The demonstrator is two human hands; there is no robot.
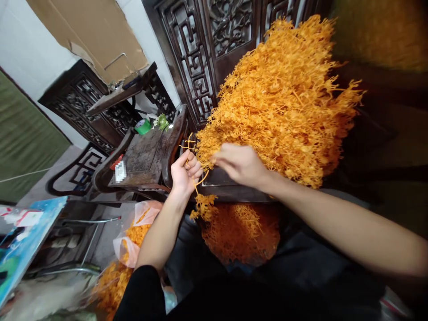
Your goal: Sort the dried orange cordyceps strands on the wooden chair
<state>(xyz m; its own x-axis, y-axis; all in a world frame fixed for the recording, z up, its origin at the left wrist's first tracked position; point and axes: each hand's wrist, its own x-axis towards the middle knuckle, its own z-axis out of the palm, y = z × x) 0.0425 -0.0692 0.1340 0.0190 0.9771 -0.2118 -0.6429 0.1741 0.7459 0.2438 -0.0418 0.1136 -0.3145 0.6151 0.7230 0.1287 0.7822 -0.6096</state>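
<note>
My left hand (pixel 187 171) is closed around a thin orange plastic stem (pixel 189 141), whose small side twigs stick up above the fist. Below that hand hangs an orange branched piece (pixel 204 206) on a curved stem. Just to the right, my right hand (pixel 239 162) has its fingers drawn together at the near left edge of a big heap of orange branched plastic stems (pixel 284 98). Its fingertips are slightly blurred, and what they pinch, if anything, cannot be made out.
The heap rests on a dark carved wooden chair (pixel 230 192). More orange pieces fill a bag (pixel 240 236) between my legs and a pinkish plastic bag (pixel 149 209) at left. Another wooden chair (pixel 140 154) holds green tape (pixel 143 126) and a green-white sprig (pixel 162 121).
</note>
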